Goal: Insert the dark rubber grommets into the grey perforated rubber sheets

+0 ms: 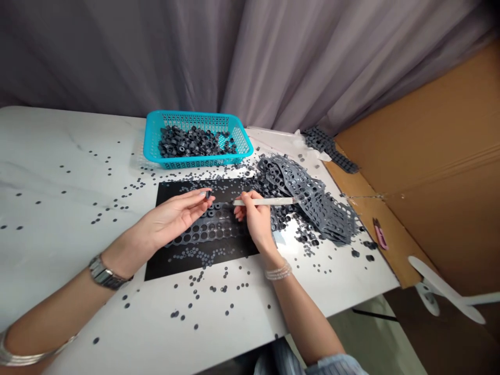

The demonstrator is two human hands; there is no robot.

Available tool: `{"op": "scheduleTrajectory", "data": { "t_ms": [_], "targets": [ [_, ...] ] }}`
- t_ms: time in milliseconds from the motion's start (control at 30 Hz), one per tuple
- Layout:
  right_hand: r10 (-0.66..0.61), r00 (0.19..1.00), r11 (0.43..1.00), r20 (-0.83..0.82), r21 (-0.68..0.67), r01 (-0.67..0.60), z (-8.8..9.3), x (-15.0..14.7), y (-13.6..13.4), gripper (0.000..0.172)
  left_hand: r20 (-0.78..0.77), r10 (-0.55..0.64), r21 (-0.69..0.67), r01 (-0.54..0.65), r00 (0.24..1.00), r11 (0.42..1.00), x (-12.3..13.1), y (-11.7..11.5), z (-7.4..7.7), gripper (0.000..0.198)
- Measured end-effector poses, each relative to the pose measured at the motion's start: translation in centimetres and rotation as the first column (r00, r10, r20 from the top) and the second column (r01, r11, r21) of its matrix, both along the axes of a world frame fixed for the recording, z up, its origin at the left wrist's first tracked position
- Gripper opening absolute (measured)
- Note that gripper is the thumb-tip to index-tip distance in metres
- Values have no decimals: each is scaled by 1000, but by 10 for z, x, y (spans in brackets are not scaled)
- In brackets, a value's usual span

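Left hand (pixel 175 214) pinches dark piece (pixel 208 194), right hand (pixel 255 216) grips white tool (pixel 275 201); slack pinch could drop piece onto mat (pixel 160 265) beneath.

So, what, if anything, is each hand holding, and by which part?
The left hand holds a small dark grey piece, by which part is unclear; the right hand holds a white pen-like tool near its left end.

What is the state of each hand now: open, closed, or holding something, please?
Left hand: pinching a small dark piece.
Right hand: closed around a white pen-like tool.
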State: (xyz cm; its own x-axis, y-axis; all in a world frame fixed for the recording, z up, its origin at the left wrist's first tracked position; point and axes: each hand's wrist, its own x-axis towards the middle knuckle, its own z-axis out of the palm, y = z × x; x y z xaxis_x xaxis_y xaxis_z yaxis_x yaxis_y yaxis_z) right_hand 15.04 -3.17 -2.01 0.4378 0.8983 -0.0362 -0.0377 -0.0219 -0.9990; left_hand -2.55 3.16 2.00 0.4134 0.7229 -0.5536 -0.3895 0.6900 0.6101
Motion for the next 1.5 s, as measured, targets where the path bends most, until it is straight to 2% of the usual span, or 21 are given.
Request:
{"op": "scheduleTrajectory", "data": {
  "t_ms": [167, 300, 367, 433, 467, 500, 533, 600, 633, 700, 767, 800, 933, 1167, 1500],
  "targets": [
    [-11, 999, 1000, -43, 29, 12, 21, 2, 15, 25, 2, 27, -80, -27, 1000, 996, 4, -6, 15, 20],
    [40, 999, 999, -12, 21, -40, 19, -2, 15, 26, 49, 18, -91, -14, 999, 996, -1, -3, 12, 22],
    [60, 997, 998, 52, -7, -60, 9, -3, 12, 29, 20, 4, -7, -4, 1000, 1000, -5, 1, 6, 19],
    [94, 986, 995, 140, -30, -90, -2, -4, 9, 32, -148, -27, 226, 60, 989, 972, -7, 3, -1, 15],
    [112, 976, 994, 185, -37, -107, -6, -4, 9, 32, -297, -36, 376, 152, 954, 914, -7, 4, -4, 15],
    [125, 966, 992, 227, -41, -119, -10, -4, 9, 33, -468, -17, 508, 285, 883, 813, -6, 5, -7, 15],
    [133, 956, 991, 262, -44, -126, -12, -4, 9, 33, -625, 40, 588, 436, 779, 681, -4, 5, -10, 16],
    [139, 937, 990, 322, -47, -131, -13, -4, 10, 33, -796, 209, 598, 686, 568, 414, 2, 5, -15, 21],
    [140, 927, 990, 347, -47, -132, -13, -5, 11, 34, -815, 286, 576, 758, 503, 307, 5, 5, -18, 22],
    [139, 909, 990, 393, -45, -132, -11, -6, 11, 35, -805, 382, 540, 827, 454, 155, 12, 5, -24, 24],
    [136, 894, 990, 428, -39, -132, -10, -7, 11, 36, -790, 428, 508, 860, 439, 56, 17, 5, -28, 23],
    [137, 888, 990, 440, -35, -135, -9, -7, 11, 36, -786, 443, 492, 870, 431, 26, 18, 6, -29, 22],
    [138, 881, 990, 453, -26, -142, -8, -8, 10, 36, -779, 483, 447, 894, 400, -19, 19, 6, -29, 19],
    [158, 876, 987, 455, -39, -158, -6, -8, 9, 34, -793, 485, 407, 913, 368, -28, 17, 5, -28, 18],
    [173, 785, 984, 596, -78, -157, -5, -12, 12, 32, -777, 521, 390, 920, 354, -42, 22, 6, -37, 21]
  ]
}}
